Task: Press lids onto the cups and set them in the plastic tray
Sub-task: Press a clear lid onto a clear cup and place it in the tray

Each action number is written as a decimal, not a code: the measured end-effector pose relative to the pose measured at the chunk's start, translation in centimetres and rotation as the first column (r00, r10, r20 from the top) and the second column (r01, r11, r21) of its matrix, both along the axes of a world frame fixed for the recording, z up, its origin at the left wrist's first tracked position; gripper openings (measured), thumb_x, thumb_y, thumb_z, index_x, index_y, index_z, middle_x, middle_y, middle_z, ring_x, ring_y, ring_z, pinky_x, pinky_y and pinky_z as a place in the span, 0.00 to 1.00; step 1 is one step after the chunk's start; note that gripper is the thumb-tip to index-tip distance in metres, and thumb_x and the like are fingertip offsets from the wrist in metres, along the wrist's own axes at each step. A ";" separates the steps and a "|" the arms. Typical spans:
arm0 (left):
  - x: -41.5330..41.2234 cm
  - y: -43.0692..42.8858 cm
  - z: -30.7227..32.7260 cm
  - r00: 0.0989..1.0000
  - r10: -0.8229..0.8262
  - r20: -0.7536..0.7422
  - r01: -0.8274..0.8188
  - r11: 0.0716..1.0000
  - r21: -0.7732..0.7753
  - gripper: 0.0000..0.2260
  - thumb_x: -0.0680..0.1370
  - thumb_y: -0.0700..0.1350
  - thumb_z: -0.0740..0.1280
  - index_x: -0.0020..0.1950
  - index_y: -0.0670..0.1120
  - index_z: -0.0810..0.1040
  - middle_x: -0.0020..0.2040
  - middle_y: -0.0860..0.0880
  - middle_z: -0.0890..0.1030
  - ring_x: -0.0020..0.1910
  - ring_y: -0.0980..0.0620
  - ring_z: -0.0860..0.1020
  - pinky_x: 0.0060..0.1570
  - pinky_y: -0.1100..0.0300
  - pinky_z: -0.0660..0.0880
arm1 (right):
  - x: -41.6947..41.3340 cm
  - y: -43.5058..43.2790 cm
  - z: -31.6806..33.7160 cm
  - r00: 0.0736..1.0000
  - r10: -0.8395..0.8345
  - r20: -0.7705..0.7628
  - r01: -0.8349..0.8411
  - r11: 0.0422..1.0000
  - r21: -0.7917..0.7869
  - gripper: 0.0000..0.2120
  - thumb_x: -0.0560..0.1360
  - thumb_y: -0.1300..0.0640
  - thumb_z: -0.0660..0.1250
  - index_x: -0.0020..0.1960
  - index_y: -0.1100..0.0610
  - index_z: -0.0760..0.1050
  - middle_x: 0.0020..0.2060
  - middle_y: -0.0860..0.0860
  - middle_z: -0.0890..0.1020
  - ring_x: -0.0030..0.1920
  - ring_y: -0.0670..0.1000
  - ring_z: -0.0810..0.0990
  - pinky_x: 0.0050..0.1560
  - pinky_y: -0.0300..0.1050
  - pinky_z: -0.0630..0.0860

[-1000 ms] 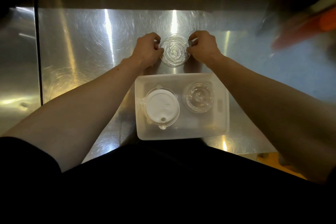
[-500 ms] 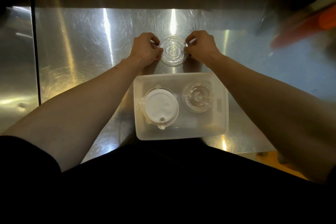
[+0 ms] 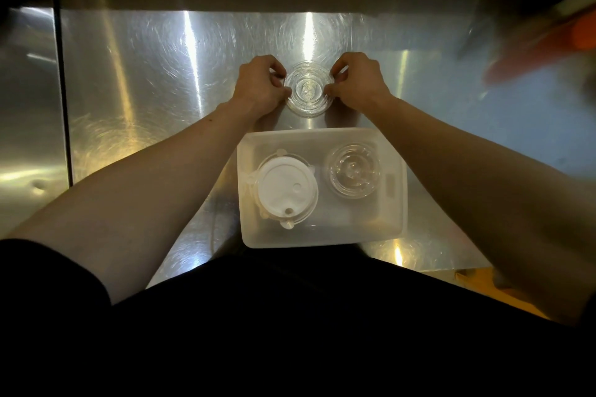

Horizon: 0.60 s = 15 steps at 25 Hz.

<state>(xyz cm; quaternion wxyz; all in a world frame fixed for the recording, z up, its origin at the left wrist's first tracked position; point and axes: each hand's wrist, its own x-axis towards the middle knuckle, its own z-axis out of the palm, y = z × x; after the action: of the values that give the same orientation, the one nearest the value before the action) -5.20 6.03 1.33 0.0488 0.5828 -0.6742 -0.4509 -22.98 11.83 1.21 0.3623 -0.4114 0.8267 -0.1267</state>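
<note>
A clear plastic cup with a clear lid [image 3: 308, 90] stands on the steel table just beyond the tray. My left hand [image 3: 259, 85] grips its left edge and my right hand [image 3: 358, 82] grips its right edge, thumbs on the lid's rim. The translucent plastic tray [image 3: 392, 203] lies nearer to me. Inside it, a cup with a white lid [image 3: 283, 192] stands on the left and a clear-lidded cup [image 3: 353, 171] on the right.
The steel table [image 3: 161, 80] meets a second steel surface [image 3: 25, 106] at a dark seam on the left. A blurred orange and dark object [image 3: 548, 39] sits at the far right. A steel wall rises behind.
The lid has sunk lower onto the clear cup between my hands. My fingers have closed in tighter on its rim. The tray and its two cups have not moved.
</note>
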 end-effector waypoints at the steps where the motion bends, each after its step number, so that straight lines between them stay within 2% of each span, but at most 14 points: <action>1: 0.0 0.0 -0.1 1.000 0.001 -0.001 -0.001 1.000 -0.001 0.14 0.69 0.39 0.76 0.53 0.41 0.80 0.39 0.45 0.81 0.42 0.49 0.80 0.55 0.51 0.79 | 0.0 0.0 -0.1 1.000 0.006 -0.008 -0.006 1.000 0.003 0.15 0.69 0.55 0.78 0.53 0.55 0.78 0.55 0.56 0.82 0.49 0.52 0.81 0.51 0.41 0.75; 4: 0.0 0.0 0.0 1.000 0.014 -0.003 -0.014 1.000 0.017 0.14 0.69 0.39 0.76 0.53 0.41 0.79 0.41 0.43 0.81 0.44 0.45 0.82 0.55 0.49 0.79 | 0.0 0.4 -0.1 1.000 0.020 -0.023 -0.020 1.000 0.009 0.15 0.69 0.54 0.77 0.52 0.56 0.77 0.52 0.57 0.82 0.48 0.54 0.82 0.53 0.47 0.79; 6: 0.0 0.0 0.1 1.000 0.011 0.005 -0.011 1.000 0.019 0.14 0.69 0.39 0.76 0.53 0.42 0.79 0.41 0.44 0.81 0.43 0.46 0.81 0.54 0.49 0.79 | 0.0 0.5 0.2 1.000 -0.006 0.019 0.006 1.000 0.014 0.11 0.70 0.55 0.76 0.46 0.56 0.76 0.48 0.58 0.83 0.47 0.56 0.83 0.53 0.53 0.81; 9: -0.2 0.0 0.2 1.000 0.008 0.008 -0.008 1.000 0.023 0.13 0.71 0.40 0.75 0.54 0.42 0.79 0.44 0.44 0.81 0.43 0.49 0.79 0.54 0.49 0.80 | -0.3 0.5 0.6 0.996 -0.054 0.078 0.052 0.998 0.023 0.11 0.71 0.58 0.75 0.37 0.54 0.74 0.45 0.60 0.84 0.46 0.57 0.84 0.54 0.55 0.82; 12: -0.3 0.4 0.5 0.999 0.042 0.000 -0.042 0.998 0.050 0.14 0.72 0.41 0.74 0.56 0.41 0.79 0.48 0.42 0.83 0.46 0.46 0.82 0.54 0.50 0.80 | -0.1 0.5 0.5 0.989 -0.105 0.100 0.105 0.994 0.005 0.07 0.72 0.62 0.73 0.43 0.65 0.79 0.44 0.63 0.84 0.45 0.58 0.85 0.52 0.56 0.82; 15: -0.6 0.6 0.5 0.995 0.104 -0.001 -0.104 0.990 0.092 0.15 0.72 0.40 0.74 0.57 0.40 0.79 0.51 0.41 0.82 0.49 0.44 0.82 0.53 0.50 0.80 | 0.3 0.4 0.4 0.987 -0.129 0.096 0.127 0.992 0.024 0.14 0.70 0.65 0.73 0.50 0.73 0.77 0.48 0.69 0.82 0.46 0.65 0.84 0.50 0.61 0.82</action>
<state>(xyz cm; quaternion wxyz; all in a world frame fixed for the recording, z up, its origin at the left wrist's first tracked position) -5.82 6.65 1.87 0.0474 0.6177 -0.6214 -0.4797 -22.73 12.23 1.63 0.3969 -0.3474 0.8340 -0.1621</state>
